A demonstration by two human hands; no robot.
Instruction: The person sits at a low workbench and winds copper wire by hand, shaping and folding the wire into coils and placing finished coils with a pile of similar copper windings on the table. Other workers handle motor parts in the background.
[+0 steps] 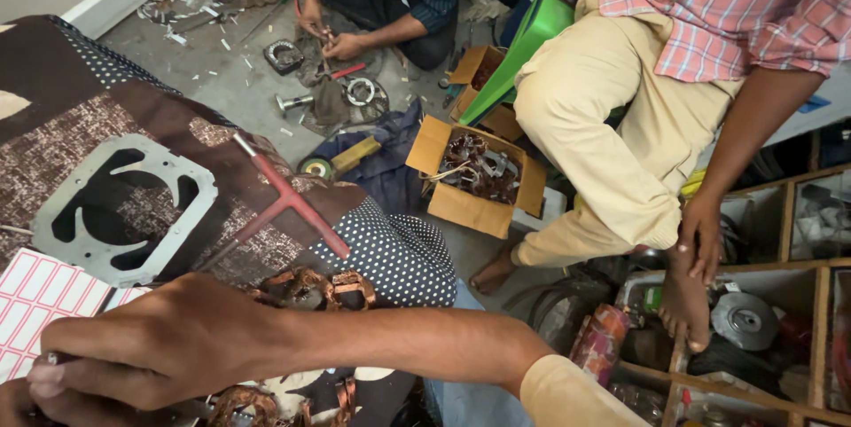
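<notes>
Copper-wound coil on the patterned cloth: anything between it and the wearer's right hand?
Nothing visible. The right hand lies directly over the copper-wound coil; the red T-handled wrench and grey metal plate lie beyond it.

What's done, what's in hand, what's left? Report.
Done: copper coil looks wound; grey plate lies loose beside red T-wrench. In hand: right hand pinches a small metal piece by the left hand. Left: plate apparently not yet fitted.
</notes>
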